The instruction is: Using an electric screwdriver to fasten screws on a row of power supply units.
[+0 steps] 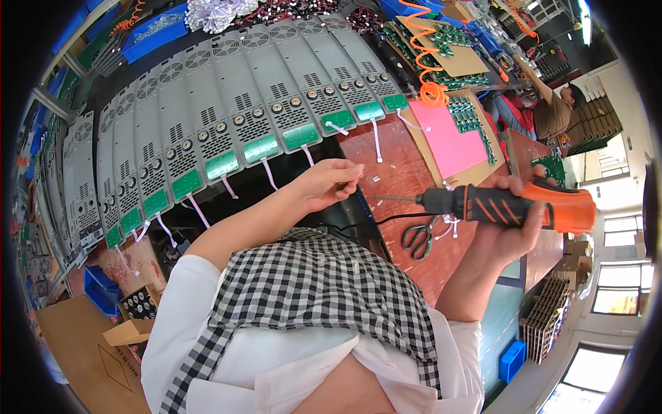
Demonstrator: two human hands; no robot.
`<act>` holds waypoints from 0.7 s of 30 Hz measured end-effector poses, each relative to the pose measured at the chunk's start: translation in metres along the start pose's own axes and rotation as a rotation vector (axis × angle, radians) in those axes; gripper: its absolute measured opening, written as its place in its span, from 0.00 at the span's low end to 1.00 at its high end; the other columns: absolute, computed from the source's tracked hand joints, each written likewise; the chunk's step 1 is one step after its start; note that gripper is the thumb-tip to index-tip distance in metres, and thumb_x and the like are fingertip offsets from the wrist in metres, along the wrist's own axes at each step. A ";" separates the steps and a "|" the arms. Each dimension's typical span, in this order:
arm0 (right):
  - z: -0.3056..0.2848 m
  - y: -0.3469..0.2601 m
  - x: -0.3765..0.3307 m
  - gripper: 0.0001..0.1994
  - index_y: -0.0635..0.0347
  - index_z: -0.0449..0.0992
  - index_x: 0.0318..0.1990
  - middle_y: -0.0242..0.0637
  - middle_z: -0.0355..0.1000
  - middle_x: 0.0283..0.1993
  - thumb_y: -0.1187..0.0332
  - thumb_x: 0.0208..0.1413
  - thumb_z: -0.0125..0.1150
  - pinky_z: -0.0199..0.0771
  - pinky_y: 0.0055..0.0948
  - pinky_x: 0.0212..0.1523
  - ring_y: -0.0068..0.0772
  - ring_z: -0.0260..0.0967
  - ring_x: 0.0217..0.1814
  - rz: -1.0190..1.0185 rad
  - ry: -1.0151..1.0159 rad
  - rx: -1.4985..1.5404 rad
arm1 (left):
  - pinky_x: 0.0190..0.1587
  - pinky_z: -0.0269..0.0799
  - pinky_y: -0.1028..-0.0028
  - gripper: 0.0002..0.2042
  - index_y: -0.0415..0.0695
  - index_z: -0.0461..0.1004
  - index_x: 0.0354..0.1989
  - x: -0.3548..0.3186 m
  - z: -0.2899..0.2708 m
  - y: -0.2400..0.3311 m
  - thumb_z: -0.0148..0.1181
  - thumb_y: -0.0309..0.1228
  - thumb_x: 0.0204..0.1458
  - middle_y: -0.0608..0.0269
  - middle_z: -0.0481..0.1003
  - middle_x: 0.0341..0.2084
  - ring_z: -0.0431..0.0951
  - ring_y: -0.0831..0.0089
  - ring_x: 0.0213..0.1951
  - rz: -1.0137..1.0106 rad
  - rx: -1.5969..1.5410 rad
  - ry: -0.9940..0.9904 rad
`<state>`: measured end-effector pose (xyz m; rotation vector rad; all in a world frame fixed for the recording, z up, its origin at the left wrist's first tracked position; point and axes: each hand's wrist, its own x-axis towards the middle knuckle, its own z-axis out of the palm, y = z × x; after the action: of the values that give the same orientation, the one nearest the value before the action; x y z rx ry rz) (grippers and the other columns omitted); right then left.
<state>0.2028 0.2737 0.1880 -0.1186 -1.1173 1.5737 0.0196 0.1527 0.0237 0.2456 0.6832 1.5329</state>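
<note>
Nearest the camera we are seeing our own checked apron (pixel 324 290) over white sleeves, with both forearms reaching out over the red-brown desk (pixel 407 172). Our right hand (pixel 507 221) is wrapping fully closed around the orange-and-black electric screwdriver (pixel 510 205), which is lying roughly level with its bit pointing toward our left hand. Our left hand (pixel 329 183) is hovering just off the bit tip with the fingertips pinched together; they seem to be holding something very small, perhaps a screw, but we cannot tell for certain. We are judging the step in hand to be loading the driver bit, with fastening not yet begun.

Along the far edge of the desk, a fanned row of grey metal units (pixel 227 117) is lying side by side, each carrying a small green circuit board (pixel 301 136) and a pale lead at its near end. A pair of scissors (pixel 417 238) is resting on the desk just below the screwdriver, and a pink sheet (pixel 448 138) lies toward the far right corner.

The next move, in our judgement, is calling for a steady meeting of fingertips and bit, then a tilt of the driver down toward one of the green boards while keeping the tip clear of the leads.
</note>
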 end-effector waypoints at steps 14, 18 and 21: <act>-0.070 0.066 0.106 0.22 0.57 0.54 0.47 0.38 0.57 0.43 0.70 0.42 0.53 0.62 0.32 0.38 0.28 0.60 0.32 0.052 -0.039 0.032 | 0.15 0.54 0.86 0.12 0.42 0.67 0.24 0.122 0.024 -0.002 0.51 0.38 0.48 0.68 0.65 0.15 0.63 0.82 0.18 -0.078 -0.165 0.160; -0.074 0.073 0.132 0.22 0.55 0.54 0.48 0.40 0.59 0.42 0.70 0.43 0.53 0.62 0.35 0.39 0.30 0.60 0.33 0.101 -0.148 -0.006 | 0.15 0.53 0.87 0.12 0.40 0.67 0.23 0.144 0.028 0.006 0.51 0.38 0.48 0.67 0.66 0.16 0.63 0.83 0.17 -0.118 -0.195 0.114; -0.066 0.075 0.154 0.24 0.53 0.54 0.48 0.43 0.60 0.45 0.69 0.43 0.54 0.62 0.37 0.41 0.32 0.60 0.34 0.055 -0.244 -0.108 | 0.15 0.54 0.87 0.13 0.39 0.67 0.23 0.170 0.034 0.011 0.51 0.38 0.48 0.67 0.66 0.16 0.63 0.83 0.17 -0.086 -0.285 0.095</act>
<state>0.1351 0.4438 0.1731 -0.0302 -1.4004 1.6068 0.0115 0.3258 0.0137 -0.0712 0.5341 1.5455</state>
